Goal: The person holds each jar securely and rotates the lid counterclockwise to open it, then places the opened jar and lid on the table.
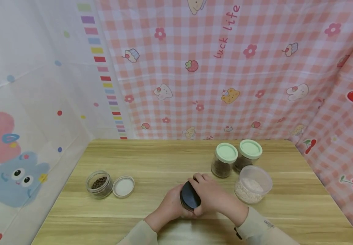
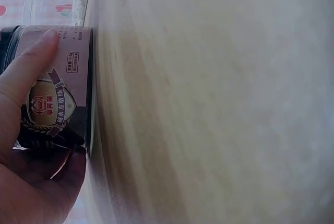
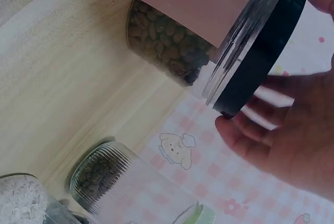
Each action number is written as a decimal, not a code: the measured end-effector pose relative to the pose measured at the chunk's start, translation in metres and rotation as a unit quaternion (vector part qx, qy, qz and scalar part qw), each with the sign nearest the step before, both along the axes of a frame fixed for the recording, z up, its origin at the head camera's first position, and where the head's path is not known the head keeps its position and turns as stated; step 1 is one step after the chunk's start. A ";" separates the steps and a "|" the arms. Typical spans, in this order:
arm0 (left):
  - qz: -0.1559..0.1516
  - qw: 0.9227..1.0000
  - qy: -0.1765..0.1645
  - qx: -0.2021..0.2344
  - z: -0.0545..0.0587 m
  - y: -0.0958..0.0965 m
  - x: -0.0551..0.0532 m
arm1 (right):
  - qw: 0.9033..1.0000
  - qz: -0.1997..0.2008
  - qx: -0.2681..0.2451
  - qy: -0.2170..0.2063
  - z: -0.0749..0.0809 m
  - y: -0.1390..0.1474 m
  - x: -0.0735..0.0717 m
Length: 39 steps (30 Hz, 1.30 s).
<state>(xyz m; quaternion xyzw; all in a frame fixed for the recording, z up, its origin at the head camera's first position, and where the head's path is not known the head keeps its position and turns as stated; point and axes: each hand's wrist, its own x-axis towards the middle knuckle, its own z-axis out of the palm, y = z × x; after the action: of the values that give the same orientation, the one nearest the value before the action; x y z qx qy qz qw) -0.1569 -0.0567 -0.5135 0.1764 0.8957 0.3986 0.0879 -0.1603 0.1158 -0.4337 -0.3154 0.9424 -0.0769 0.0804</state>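
Observation:
A clear jar (image 3: 168, 37) with a pink and black label and brown bean-like pieces inside stands on the table near its front middle. My left hand (image 1: 173, 202) grips the jar's body from the left, thumb across the label in the left wrist view. My right hand (image 1: 208, 193) holds the black lid (image 3: 263, 51) by its edge, fingers and thumb spread round the rim. The lid sits on the jar's mouth, and clear threaded glass or plastic shows just below it in the right wrist view.
Two ribbed jars with green lids (image 1: 226, 153) stand at the back right, dark contents inside. In front of them is a clear tub (image 1: 254, 183) of pale flakes. On the left, an open jar (image 1: 99, 185) of brown pellets stands beside a loose white lid (image 1: 123, 186).

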 end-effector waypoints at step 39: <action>-0.001 1.000 0.000 0.003 0.000 -0.001 0.001 | 0.999 -0.008 -0.002 -0.035 0.003 -0.001 0.000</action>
<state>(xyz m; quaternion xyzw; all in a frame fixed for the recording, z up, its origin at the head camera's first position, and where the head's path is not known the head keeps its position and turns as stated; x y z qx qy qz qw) -0.1559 -0.0573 -0.5131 0.1774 0.8942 0.4015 0.0879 -0.1603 0.1144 -0.4310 -0.3056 0.9412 -0.0906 0.1123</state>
